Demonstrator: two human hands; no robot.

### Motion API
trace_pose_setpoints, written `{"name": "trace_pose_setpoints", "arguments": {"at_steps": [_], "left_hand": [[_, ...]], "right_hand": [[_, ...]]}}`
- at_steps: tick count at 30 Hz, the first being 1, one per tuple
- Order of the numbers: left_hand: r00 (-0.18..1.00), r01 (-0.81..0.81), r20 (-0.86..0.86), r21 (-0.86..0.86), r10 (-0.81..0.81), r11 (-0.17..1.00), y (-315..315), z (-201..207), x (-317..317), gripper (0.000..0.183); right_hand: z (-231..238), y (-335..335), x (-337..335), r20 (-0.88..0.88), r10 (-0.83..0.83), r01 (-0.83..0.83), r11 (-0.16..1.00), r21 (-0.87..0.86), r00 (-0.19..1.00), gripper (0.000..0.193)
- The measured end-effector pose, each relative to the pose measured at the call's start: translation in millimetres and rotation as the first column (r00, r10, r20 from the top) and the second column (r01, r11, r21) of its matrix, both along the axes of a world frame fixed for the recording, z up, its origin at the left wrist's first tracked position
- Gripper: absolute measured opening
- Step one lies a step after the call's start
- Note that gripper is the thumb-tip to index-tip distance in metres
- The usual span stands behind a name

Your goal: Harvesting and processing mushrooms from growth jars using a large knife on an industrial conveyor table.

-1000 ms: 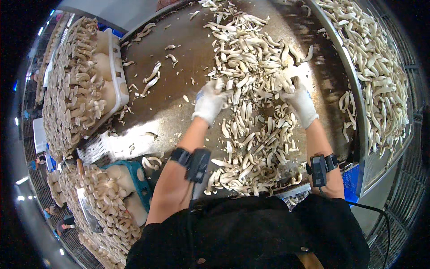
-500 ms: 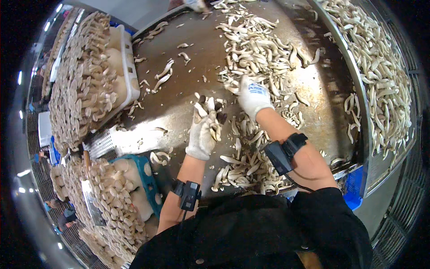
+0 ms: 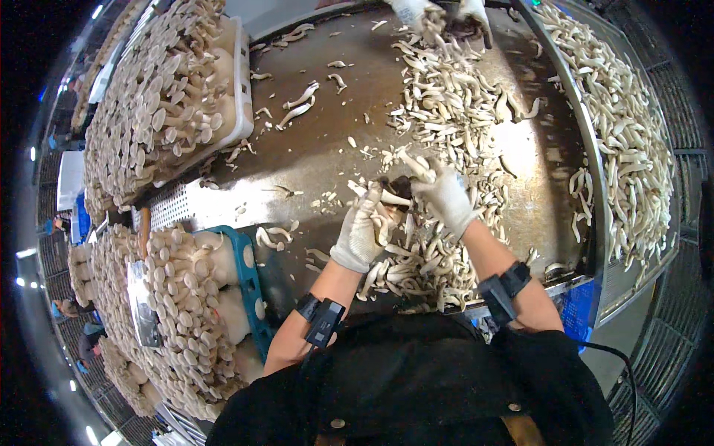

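My left hand [image 3: 362, 232], in a white knit glove, is closed around a clump of pale long-stemmed mushrooms [image 3: 396, 198] with a dark base. Right beside it, my gloved right hand [image 3: 449, 199] is closed on pale mushrooms [image 3: 417, 166] whose ends stick out past the fingers. How many each hand holds is hidden. Below and behind the hands, a long heap of loose mushrooms [image 3: 454, 123] lies on the brown metal table [image 3: 327, 156]. Small pale scraps [image 3: 325, 201] are scattered to the left of my hands.
At the far edge, another person's gloved hands [image 3: 410, 12] hold mushrooms with a dark clump. On the left stand a white crate [image 3: 242, 82] and a teal crate [image 3: 249, 271], both packed with growing mushrooms. Beyond a metal rail [image 3: 584, 111], more loose mushrooms [image 3: 632, 149] fill a side tray.
My right hand has drawn back from the heap toward my left hand and now grips mushrooms. The view has shifted, and the other person's hands have come further into sight at the far edge.
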State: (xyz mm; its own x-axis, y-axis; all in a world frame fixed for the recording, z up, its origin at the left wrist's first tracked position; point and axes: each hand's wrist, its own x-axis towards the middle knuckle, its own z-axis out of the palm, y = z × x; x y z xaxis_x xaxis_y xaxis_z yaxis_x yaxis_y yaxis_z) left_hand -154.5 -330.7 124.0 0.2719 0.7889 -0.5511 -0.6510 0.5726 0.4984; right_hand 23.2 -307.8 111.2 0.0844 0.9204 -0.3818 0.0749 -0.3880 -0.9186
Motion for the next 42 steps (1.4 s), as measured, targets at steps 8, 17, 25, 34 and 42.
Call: {"name": "trace_pose_setpoints", "arguments": {"at_steps": [8,17,25,34,42], "left_hand": [[0.991,0.004,0.131,-0.126,0.013,0.992,-19,-14,-19,0.023],[0.89,-0.176,-0.378,0.235,0.256,0.956,-45,37,-12,0.019],[0.952,0.274,0.072,0.231,-0.298,0.933,-81,67,3,0.032],[0.576,0.816,-0.266,0.249,-0.773,0.522,-66,79,-2,0.055],[-0.423,0.834,-0.884,-0.466,-0.2,0.296,-114,30,-49,0.063]], "right_hand": [[87,-64,-9,-0.612,-0.107,0.106,0.994,-0.039,0.783,0.053],[86,-93,-14,0.212,0.195,-0.194,0.981,-0.027,0.958,0.043],[40,-125,-35,-0.044,0.141,-0.126,0.958,0.256,0.989,0.049],[42,-147,37,-0.748,-0.359,0.359,0.917,-0.172,0.558,0.031],[181,-112,280,-0.678,-0.644,0.841,0.537,-0.07,0.355,0.04]]}}
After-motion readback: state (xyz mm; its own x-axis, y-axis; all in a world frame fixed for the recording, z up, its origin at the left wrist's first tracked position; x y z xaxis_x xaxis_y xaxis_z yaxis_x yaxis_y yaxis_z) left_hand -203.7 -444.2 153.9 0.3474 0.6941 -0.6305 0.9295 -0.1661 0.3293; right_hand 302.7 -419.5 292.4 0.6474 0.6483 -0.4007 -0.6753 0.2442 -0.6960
